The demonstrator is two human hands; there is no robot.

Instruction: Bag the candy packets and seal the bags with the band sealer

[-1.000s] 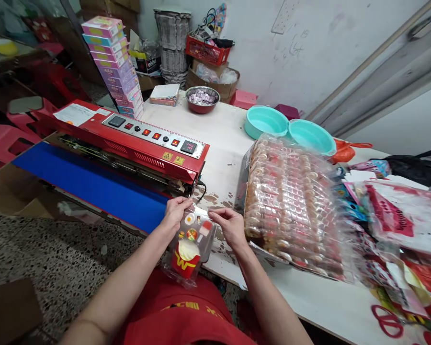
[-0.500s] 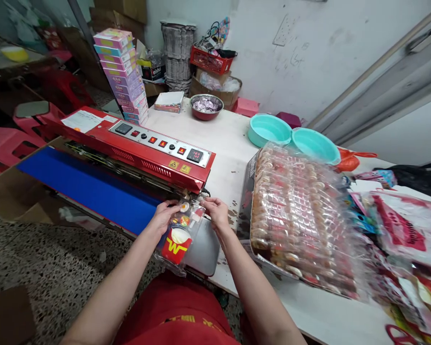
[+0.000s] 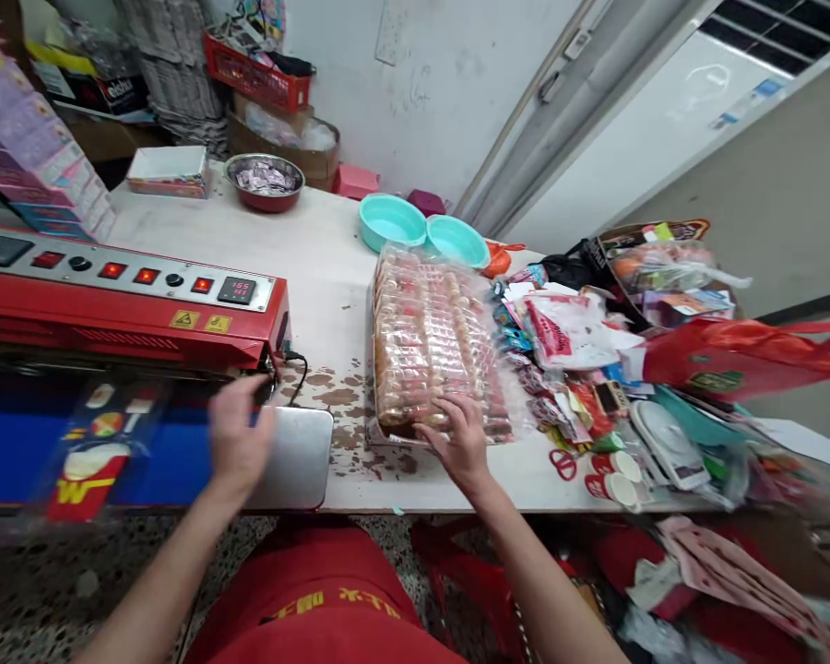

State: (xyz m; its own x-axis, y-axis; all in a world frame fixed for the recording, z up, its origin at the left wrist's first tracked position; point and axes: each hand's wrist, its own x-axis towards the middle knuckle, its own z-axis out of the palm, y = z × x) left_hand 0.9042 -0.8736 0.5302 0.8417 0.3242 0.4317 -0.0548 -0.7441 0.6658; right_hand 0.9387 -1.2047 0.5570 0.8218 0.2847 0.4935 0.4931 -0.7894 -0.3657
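Here the left hand (image 3: 239,438) hovers open and blurred above the metal feed plate (image 3: 297,456) of the red band sealer (image 3: 128,309), gripping nothing. The clear toy packet (image 3: 93,447), printed with a red fries carton, lies apart from it on the blue conveyor belt (image 3: 14,452), its top edge under the sealer's slot. The right hand (image 3: 460,443) rests with fingers spread on the near end of the bagged stack of snack packets (image 3: 432,346); it presses the wrap rather than closing around anything.

The risk I judge nearest: the packet sits unguided, so if it skews on the belt the seam could run crooked or the film could wrinkle in the heated slot. The left hand is also close to that slot and the power cord (image 3: 297,369); a careless sweep could brush hot metal or snag the lead. The slick bag under the right hand could slide toward the table's (image 3: 318,267) front edge, which lies just behind the wrist.

Open room is scarce on the right, where loose wrappers, red scissors (image 3: 563,461) and a red bag (image 3: 740,360) crowd the surface. The clearest bare stretch lies behind the sealer, toward the two teal bowls (image 3: 421,231) and the steel bowl (image 3: 264,180).
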